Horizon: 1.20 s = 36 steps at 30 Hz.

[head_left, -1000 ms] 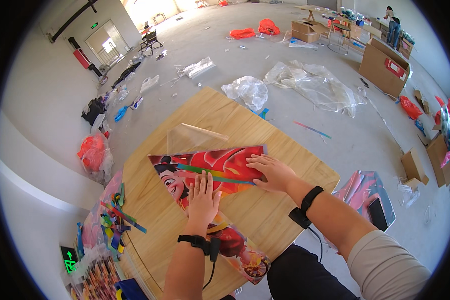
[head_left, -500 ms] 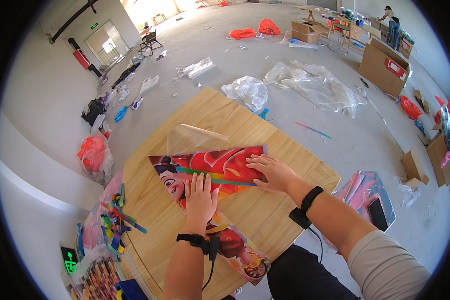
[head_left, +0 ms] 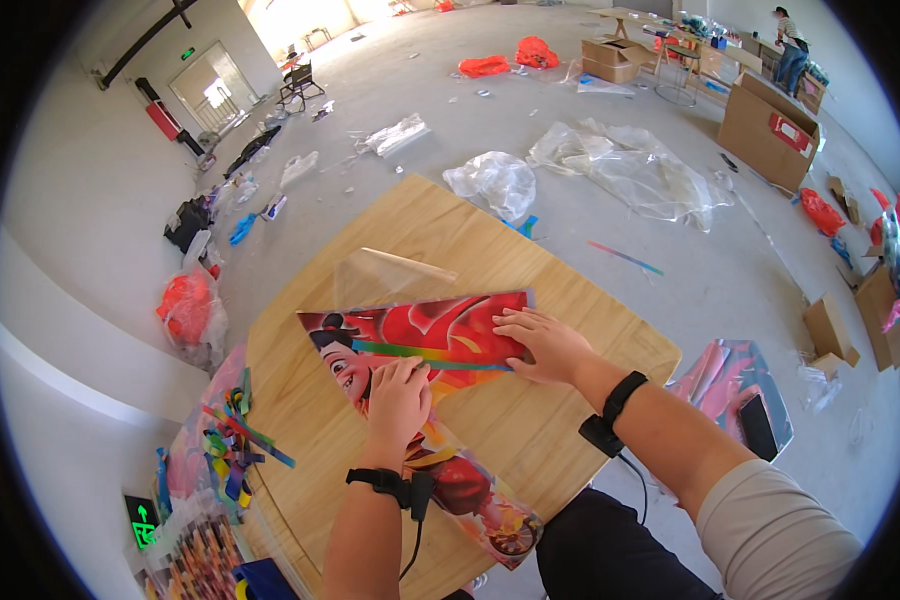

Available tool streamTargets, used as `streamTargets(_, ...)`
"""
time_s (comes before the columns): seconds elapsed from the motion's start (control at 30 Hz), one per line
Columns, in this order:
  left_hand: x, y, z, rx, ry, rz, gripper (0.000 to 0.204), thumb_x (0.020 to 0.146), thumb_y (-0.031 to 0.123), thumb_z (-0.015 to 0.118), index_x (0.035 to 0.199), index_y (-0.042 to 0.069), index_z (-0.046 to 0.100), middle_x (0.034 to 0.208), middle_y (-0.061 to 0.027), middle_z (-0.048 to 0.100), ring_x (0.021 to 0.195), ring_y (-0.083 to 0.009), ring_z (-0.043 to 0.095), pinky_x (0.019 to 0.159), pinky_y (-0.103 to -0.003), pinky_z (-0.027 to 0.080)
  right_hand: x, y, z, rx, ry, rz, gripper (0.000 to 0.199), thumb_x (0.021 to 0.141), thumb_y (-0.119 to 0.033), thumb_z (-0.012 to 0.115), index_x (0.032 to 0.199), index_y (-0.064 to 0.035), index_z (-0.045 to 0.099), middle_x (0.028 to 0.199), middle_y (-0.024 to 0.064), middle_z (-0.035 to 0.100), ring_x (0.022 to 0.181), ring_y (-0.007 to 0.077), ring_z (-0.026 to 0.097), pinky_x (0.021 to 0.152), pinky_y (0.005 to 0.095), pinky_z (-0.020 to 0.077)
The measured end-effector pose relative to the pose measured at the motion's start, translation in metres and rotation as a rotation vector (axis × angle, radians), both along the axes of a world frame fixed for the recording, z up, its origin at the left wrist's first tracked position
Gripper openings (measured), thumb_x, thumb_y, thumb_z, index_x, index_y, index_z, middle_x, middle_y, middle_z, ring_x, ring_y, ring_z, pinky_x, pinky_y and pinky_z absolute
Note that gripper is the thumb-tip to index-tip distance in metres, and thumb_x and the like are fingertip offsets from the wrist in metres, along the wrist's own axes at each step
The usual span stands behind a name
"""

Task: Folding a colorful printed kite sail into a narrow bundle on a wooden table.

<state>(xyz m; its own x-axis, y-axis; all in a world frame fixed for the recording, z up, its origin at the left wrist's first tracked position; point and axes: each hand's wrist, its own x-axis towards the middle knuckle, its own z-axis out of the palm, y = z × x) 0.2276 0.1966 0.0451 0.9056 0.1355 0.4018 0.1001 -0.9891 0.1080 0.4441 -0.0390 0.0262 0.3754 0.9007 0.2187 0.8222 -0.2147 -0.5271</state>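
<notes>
Here's the left hand [head_left: 398,395], fingers curled low over the printed sheet [head_left: 450,310], and whether it pinches anything I can't tell; the right hand [head_left: 542,345] rests loose and spread on the sheet's right side, gripping nothing. Between them runs a slim rainbow ribbon [head_left: 410,352], flat and smooth across the glossy red artwork. So the ribbon is laid across, it seems, though whether it's fixed down doesn't show. The sheet sits on the pale wood-grain table [head_left: 530,440], pointed at its left corner, a long printed tail slanting toward the near edge. Just beyond lies clear, stiff-looking film [head_left: 390,275]; off to the left, a tangle of coloured strips [head_left: 232,440], apparently unused. Further out, crumpled, filmy plastic [head_left: 630,175] sprawls over grey floor.
</notes>
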Motion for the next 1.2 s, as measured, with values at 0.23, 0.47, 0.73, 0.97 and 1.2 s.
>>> streamTargets(0.23,0.000,0.011,-0.010,-0.006,-0.012,0.085,0.026,0.090,0.008,0.066,0.114,0.004,0.075,0.139,-0.0089,0.069,0.126,-0.0281,0.063,0.106,-0.044,0.047,0.000,-0.001,0.000,0.009,0.011,0.008,0.055,0.093,-0.027,0.072,0.144,-0.0121,0.060,0.161,0.0061,0.050,0.153,0.0268,0.041,0.128,0.0432,0.0318)
streamTargets(0.47,0.004,0.023,-0.014,-0.061,0.057,0.068,0.030,0.092,0.009,0.064,0.121,0.006,0.071,0.143,-0.0085,0.068,0.133,-0.0270,0.062,0.106,-0.045,0.047,-0.001,0.000,0.002,0.003,0.024,0.001,0.054,0.093,-0.027,0.072,0.144,-0.0124,0.060,0.161,0.0052,0.050,0.153,0.0261,0.041,0.128,0.0426,0.0321)
streamTargets(0.73,0.001,0.019,-0.004,0.101,0.150,0.051,0.030,0.095,0.012,0.063,0.124,0.006,0.070,0.148,-0.0087,0.064,0.136,-0.0273,0.060,0.115,-0.046,0.043,0.001,-0.001,-0.002,0.012,-0.007,-0.005,0.053,0.094,-0.030,0.071,0.143,-0.0123,0.061,0.160,0.0035,0.052,0.152,0.0248,0.042,0.128,0.0413,0.0325)
streamTargets(0.97,-0.005,0.034,-0.005,0.083,0.147,-0.004,0.033,0.094,0.013,0.063,0.125,0.006,0.070,0.141,-0.0093,0.068,0.135,-0.0277,0.059,0.118,-0.047,0.041,0.001,0.000,-0.002,0.005,-0.001,-0.003,0.053,0.094,-0.029,0.071,0.143,-0.0125,0.061,0.161,0.0035,0.051,0.153,0.0247,0.042,0.128,0.0413,0.0323)
streamTargets(1.2,-0.007,0.035,0.004,0.046,0.187,0.015,0.038,0.094,0.012,0.063,0.132,0.006,0.066,0.140,-0.0122,0.068,0.137,-0.0287,0.058,0.120,-0.048,0.039,0.001,-0.001,-0.002,0.004,0.009,-0.007,0.053,0.094,-0.029,0.070,0.143,-0.0126,0.062,0.161,0.0037,0.051,0.153,0.0249,0.042,0.128,0.0414,0.0325)
